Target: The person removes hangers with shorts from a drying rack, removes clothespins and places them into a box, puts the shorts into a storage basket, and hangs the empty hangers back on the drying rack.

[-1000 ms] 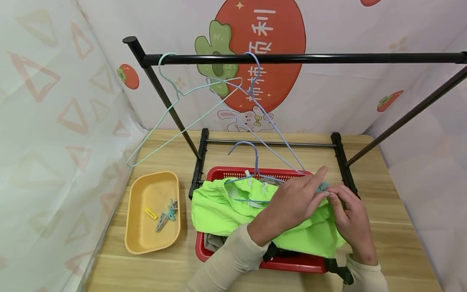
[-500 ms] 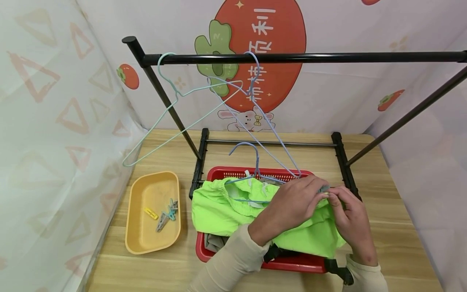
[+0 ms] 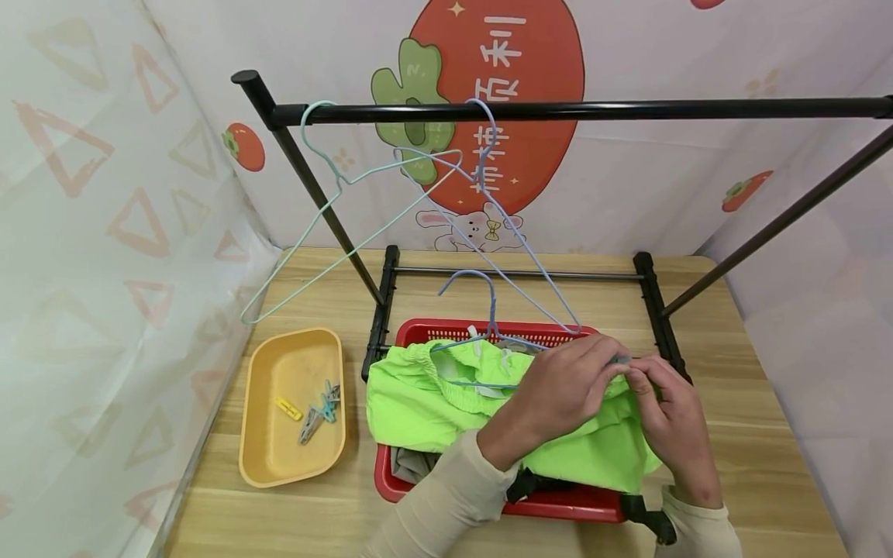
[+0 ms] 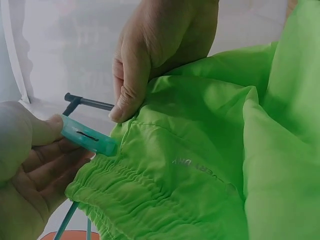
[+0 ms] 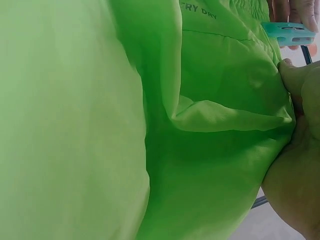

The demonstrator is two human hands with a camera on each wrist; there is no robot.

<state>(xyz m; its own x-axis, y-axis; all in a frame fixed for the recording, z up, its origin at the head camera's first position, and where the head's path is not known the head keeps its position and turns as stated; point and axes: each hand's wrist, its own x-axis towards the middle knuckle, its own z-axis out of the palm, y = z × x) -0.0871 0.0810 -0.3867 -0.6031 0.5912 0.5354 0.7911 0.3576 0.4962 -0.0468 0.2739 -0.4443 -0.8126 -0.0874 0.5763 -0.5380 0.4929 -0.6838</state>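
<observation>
Neon green shorts [image 3: 412, 395] with an elastic waistband lie over the red basket [image 3: 558, 508]. A blue hanger [image 3: 491, 306] runs inside the waistband, its hook sticking up. With thumb and fingers, my left hand [image 3: 558, 387] pinches a teal clothespin [image 4: 87, 136], whose tip meets the edge of the waistband at the right end; whether it grips the cloth I cannot tell. Beside it, my right hand [image 3: 670, 418] pinches the green fabric just below the waistband. The clothespin [image 5: 291, 34] also shows in the right wrist view, close to the right thumb.
A yellow tray [image 3: 261, 457] at left holds several clothespins [image 3: 312, 425]. Above, a black rack bar [image 3: 663, 111] carries a mint hanger [image 3: 307, 225] and a lilac hanger [image 3: 523, 240] that reaches down near the basket. Other clothes [image 3: 410, 463] lie under the shorts.
My left index finger, raised a second ago, has come down, and the left hand has shifted slightly. The hanging hangers sway a little. The right hand stays put on the shorts.
</observation>
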